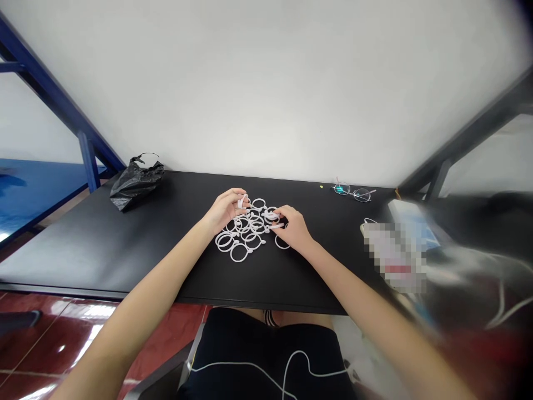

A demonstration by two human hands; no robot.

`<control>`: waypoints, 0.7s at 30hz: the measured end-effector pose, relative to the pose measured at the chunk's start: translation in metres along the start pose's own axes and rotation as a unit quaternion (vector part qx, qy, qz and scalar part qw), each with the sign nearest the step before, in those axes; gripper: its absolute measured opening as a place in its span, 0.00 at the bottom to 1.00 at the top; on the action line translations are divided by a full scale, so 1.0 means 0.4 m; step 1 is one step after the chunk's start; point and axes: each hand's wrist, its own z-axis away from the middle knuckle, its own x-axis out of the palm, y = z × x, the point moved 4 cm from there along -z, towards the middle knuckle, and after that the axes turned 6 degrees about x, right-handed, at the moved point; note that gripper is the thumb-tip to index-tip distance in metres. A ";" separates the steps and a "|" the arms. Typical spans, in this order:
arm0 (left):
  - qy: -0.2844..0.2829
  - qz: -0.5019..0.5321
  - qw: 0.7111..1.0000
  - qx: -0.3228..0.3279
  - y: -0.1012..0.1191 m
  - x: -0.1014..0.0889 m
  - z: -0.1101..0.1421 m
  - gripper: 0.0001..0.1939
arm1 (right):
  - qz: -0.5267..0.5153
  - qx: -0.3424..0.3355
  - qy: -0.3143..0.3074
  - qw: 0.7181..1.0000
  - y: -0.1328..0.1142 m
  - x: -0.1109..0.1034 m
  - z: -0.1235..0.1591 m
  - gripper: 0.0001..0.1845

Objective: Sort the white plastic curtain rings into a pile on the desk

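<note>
A tangled pile of white plastic snap rings [244, 239] lies in the middle of the black table top [83, 253]. My left hand [225, 210] sits at the pile's upper left, its fingers pinching a white ring [242, 201]. My right hand [292, 228] rests on the pile's right side, with its fingers closed on the flat tab of another white ring [271, 215]. One separate ring [282, 242] lies partly under my right hand. The hands are close together but not touching.
A crumpled black plastic bag [136, 183] lies at the table's far left. Glasses [353, 192] rest near the back edge. A pixelated object [395, 256] and a blue-and-white box [410, 219] lie at the right. Blue metal frame legs [54, 94] rise at the left.
</note>
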 end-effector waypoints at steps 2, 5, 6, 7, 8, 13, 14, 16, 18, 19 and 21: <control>-0.006 0.008 1.000 -0.003 -0.001 -0.001 0.000 0.09 | -0.001 0.000 -0.016 1.000 -0.003 -0.001 0.001 0.13; -0.026 0.008 1.000 -0.008 -0.001 0.002 0.003 0.10 | -0.015 0.004 -0.057 0.998 -0.012 -0.008 0.002 0.16; -0.031 0.005 0.999 -0.011 -0.001 0.003 0.005 0.10 | -0.023 0.006 -0.071 0.997 -0.015 -0.012 0.003 0.16; -0.035 0.003 0.999 -0.016 0.000 0.005 0.007 0.10 | -0.033 0.009 -0.084 0.996 -0.018 -0.016 0.003 0.16; -0.039 0.003 0.999 -0.022 0.000 0.007 0.008 0.11 | -0.045 0.012 -0.095 0.994 -0.021 -0.021 0.004 0.15; -0.070 0.011 0.996 -0.053 -0.001 0.019 0.015 0.14 | -0.105 0.025 -0.086 0.991 -0.026 -0.039 0.003 0.11; -0.076 0.010 0.996 -0.056 -0.002 0.020 0.016 0.14 | -0.108 0.025 -0.076 0.991 -0.025 -0.039 0.002 0.10; -0.083 0.009 0.995 -0.058 -0.004 0.023 0.017 0.15 | -0.118 0.022 -0.056 0.991 -0.025 -0.037 0.000 0.08; -0.084 0.005 0.995 -0.056 -0.003 0.024 0.018 0.14 | -0.146 0.037 -0.027 0.988 -0.024 -0.036 -0.004 0.09; -0.085 0.004 0.995 -0.054 -0.001 0.024 0.019 0.14 | -0.171 0.058 -0.008 0.983 -0.022 -0.038 -0.006 0.10; -0.094 0.004 0.994 -0.051 0.004 0.028 0.024 0.14 | -0.248 0.131 0.018 0.960 -0.016 -0.042 -0.010 0.14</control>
